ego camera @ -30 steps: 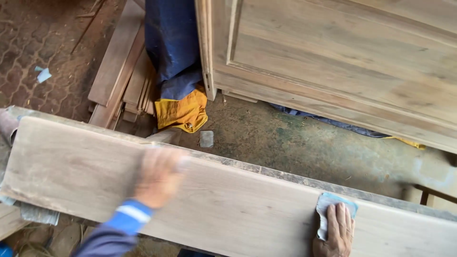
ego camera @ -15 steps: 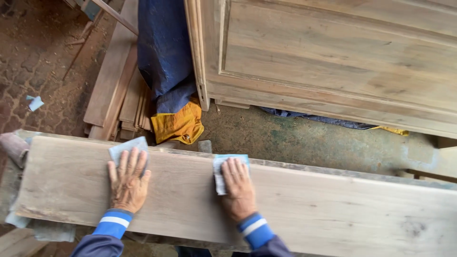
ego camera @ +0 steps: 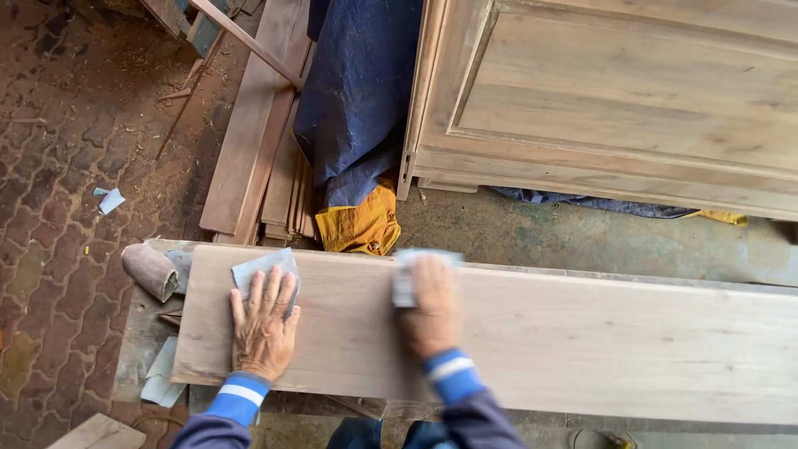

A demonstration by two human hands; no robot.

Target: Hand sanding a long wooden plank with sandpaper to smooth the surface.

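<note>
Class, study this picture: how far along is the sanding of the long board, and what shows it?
Done: the long pale wooden plank looks smooth and evenly light on its broad face. In hand: the left hand presses a grey sheet of sandpaper flat near the plank's left end; the right hand, blurred, presses a second pale sandpaper sheet at the far edge. Left: that far edge looks darker toward the right.

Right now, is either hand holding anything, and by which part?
Neither grips. The left hand presses a sandpaper sheet flat on the plank; the right hand presses another sheet, palms on top.
</note>
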